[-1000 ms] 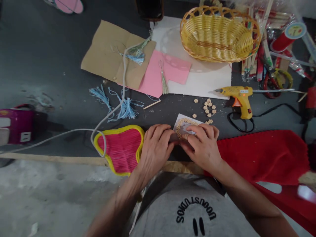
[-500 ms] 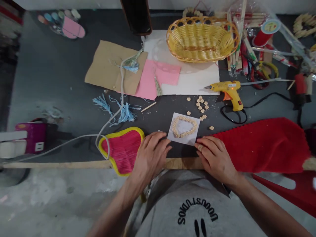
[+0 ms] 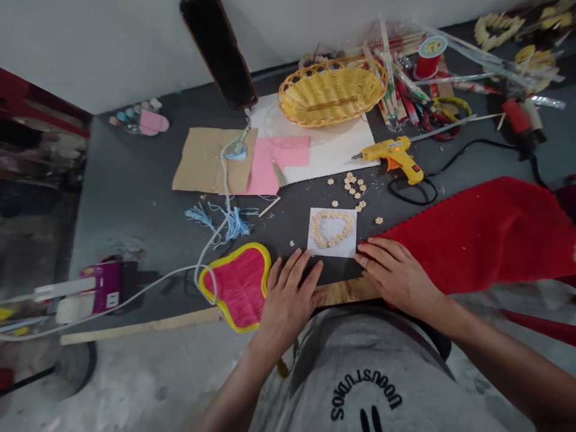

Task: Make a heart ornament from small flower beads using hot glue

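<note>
A small white paper square (image 3: 333, 253) lies on the dark table with a heart-shaped outline of pale wooden flower beads (image 3: 320, 229) on it. My left hand (image 3: 288, 297) rests at the table's front edge, just below the paper's lower left corner, with fingers spread and nothing in them. Beside it lies a pink piece with a yellow rim (image 3: 238, 285). My right hand (image 3: 398, 276) lies with outstretched fingers by the paper's lower right corner, over the edge of a red cloth (image 3: 486, 240). Several loose flower beads (image 3: 354, 183) are scattered behind the paper.
A yellow glue gun (image 3: 398, 157) with a black cord lies behind the beads. Further back are a wicker basket (image 3: 333, 96), a phone (image 3: 220, 54), and a thread spool (image 3: 429, 60). Blue tassels (image 3: 234, 222), brown paper (image 3: 207, 162) and a white cable (image 3: 162, 276) lie to the left.
The head view has shifted and tilted, showing more wall. My left fingers have spread and drawn away from the paper's corner. My right hand stays near the paper, which now looks squarer to me.
</note>
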Action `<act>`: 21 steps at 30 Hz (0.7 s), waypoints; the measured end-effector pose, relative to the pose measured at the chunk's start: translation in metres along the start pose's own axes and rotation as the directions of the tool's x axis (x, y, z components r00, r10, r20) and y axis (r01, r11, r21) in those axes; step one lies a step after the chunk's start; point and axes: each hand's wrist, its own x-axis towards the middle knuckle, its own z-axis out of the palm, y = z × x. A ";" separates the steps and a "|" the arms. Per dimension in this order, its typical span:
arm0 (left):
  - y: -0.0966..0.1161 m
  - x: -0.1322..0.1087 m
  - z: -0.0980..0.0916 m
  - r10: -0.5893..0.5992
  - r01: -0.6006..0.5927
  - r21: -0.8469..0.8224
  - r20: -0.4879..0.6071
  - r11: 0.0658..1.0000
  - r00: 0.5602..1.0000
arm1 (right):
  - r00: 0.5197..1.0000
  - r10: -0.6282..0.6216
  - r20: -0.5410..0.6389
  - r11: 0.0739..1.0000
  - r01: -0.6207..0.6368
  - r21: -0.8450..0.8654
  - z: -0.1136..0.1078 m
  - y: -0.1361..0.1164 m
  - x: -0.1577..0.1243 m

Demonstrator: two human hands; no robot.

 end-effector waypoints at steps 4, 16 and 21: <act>0.003 0.000 0.002 0.007 -0.006 0.017 -0.030 1.000 1.000 | 0.999 -0.039 -0.009 0.999 0.039 -0.017 -0.001 0.005 -0.002; -0.022 0.020 0.003 0.145 -0.152 -0.049 -0.121 0.987 0.982 | 0.985 0.037 -0.169 0.992 -0.017 0.121 -0.005 0.008 0.038; -0.029 0.026 0.003 0.188 -0.195 -0.053 -0.106 0.979 0.976 | 0.992 0.012 -0.124 0.997 -0.002 0.076 0.004 0.005 0.064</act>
